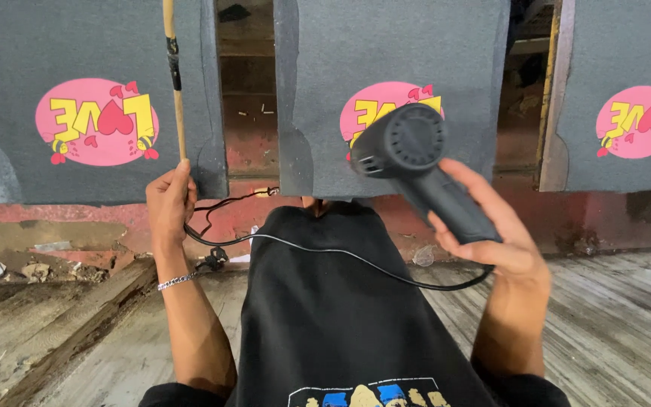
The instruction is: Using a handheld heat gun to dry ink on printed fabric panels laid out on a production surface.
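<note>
A black heat gun (416,169) is held up by its handle, its round vented rear turned toward the camera and its nozzle hidden behind the body. A thin black cord (325,252) is trailed from the handle base. A slim wooden stick (175,83), banded with what seems dark tape, is held upright

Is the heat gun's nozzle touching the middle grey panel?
Cannot tell. The head view shows the heat gun overlapping the panel, nozzle hidden behind its body.
</note>
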